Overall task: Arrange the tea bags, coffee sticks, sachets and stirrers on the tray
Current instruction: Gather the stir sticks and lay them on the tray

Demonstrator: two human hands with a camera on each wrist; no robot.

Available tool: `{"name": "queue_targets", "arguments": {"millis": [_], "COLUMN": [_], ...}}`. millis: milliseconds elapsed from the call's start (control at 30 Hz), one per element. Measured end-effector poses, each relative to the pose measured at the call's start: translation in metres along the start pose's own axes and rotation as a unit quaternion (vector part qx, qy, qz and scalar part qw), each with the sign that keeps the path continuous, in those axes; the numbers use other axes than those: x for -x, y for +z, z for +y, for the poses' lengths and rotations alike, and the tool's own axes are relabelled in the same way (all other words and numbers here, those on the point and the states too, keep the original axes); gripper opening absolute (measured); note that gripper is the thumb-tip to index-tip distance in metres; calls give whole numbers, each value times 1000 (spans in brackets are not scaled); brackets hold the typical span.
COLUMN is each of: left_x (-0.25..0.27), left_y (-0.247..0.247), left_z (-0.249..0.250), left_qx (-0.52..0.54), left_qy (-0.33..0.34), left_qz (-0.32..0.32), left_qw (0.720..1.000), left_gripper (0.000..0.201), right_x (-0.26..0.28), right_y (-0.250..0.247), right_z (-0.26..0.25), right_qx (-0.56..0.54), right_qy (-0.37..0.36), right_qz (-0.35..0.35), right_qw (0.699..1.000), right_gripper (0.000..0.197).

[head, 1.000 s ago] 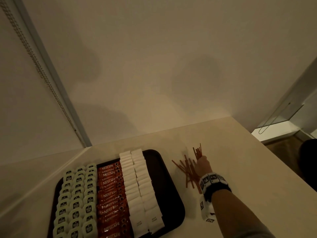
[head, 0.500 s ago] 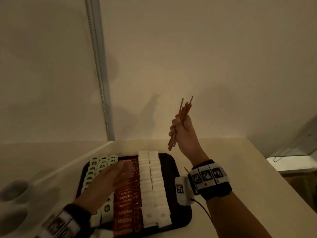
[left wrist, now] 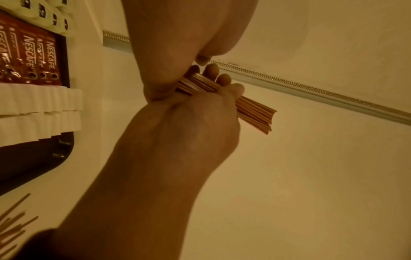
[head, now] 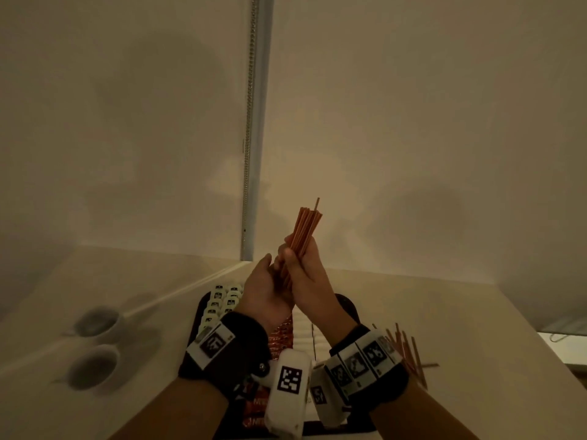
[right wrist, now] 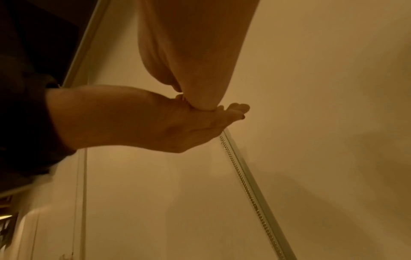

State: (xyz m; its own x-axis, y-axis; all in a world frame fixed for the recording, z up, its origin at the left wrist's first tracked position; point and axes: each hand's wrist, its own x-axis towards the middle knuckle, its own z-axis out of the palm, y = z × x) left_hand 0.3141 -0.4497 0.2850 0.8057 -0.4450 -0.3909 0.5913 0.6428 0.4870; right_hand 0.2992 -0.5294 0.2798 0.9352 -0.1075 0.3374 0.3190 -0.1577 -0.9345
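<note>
left hand (head: 265, 292) rose off tray | now meets right hand (head: 306, 274) at stirrers (head: 304, 228)

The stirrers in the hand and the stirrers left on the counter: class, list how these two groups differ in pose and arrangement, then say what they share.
1. The held stirrers stand nearly upright above the tray; the counter stirrers lie on the counter.
2. The held stirrers form one tight bundle, gripped by the right hand with the left hand against their lower ends; the counter stirrers lie loose and splayed, untouched.
Both are thin reddish-brown sticks, not yet on the tray.
</note>
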Motion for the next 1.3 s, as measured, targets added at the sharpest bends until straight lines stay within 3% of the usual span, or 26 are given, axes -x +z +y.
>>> {"name": "queue_targets", "arguments": {"millis": [133, 200, 333, 400, 500, 567, 633, 700, 767, 833, 933, 1033, 1133, 1300], "left_x": [5, 9, 16, 13, 11, 9, 10, 12, 14, 20, 27, 31, 33, 34], "left_y": [-5, -6, 1, 2, -2, -4, -2, 1, 1, 4, 9, 11, 12, 11], "left_z": [4, 7, 15, 22, 29, 29, 29, 35, 44, 48, 45, 42, 41, 41], "left_qx": [-49, -130, -348, -386, -419, -411, -352, -256, -207, -218, -262, -262, -256, -263], "left_qy": [5, 36, 196, 205, 195, 186, 171, 153, 113, 45, -24, -49, -64, -57], "left_qz": [-37, -67, -88, -82, -87, -83, -82, -78, -84, -100, -134, -126, -91, -98], "left_qw": [998, 989, 913, 896, 882, 889, 917, 951, 968, 970, 955, 956, 960, 958], "left_gripper": [56, 59, 38, 25, 29, 34, 34, 29, 25, 24, 24, 25, 25, 32], "right_x": [5, 8, 14, 14, 10, 10, 6, -3, -15, -24, -34, -33, -24, -21], "right_y": [3, 3, 8, 7, 0, -6, -16, -31, -46, -54, -51, -43, -37, -28], "right_z": [1, 0, 1, -1, -11, -20, -24, -30, -36, -47, -55, -59, -59, -56], "right_qx": [46, 40, 13, -10, -3, 11, 58, 208, 291, 266, 257, 336, 423, 472], "right_qy": [-10, -4, 9, 36, 65, 95, 115, 79, 0, -72, -93, -64, -63, -89], "right_qz": [-21, -30, -72, -93, -124, -147, -182, -202, -143, -85, -159, -280, -343, -338], "right_qw": [999, 999, 997, 995, 990, 985, 975, 954, 946, 957, 949, 897, 836, 809], "right_gripper": [15, 14, 34, 40, 34, 30, 26, 30, 31, 36, 68, 105, 134, 126]}}
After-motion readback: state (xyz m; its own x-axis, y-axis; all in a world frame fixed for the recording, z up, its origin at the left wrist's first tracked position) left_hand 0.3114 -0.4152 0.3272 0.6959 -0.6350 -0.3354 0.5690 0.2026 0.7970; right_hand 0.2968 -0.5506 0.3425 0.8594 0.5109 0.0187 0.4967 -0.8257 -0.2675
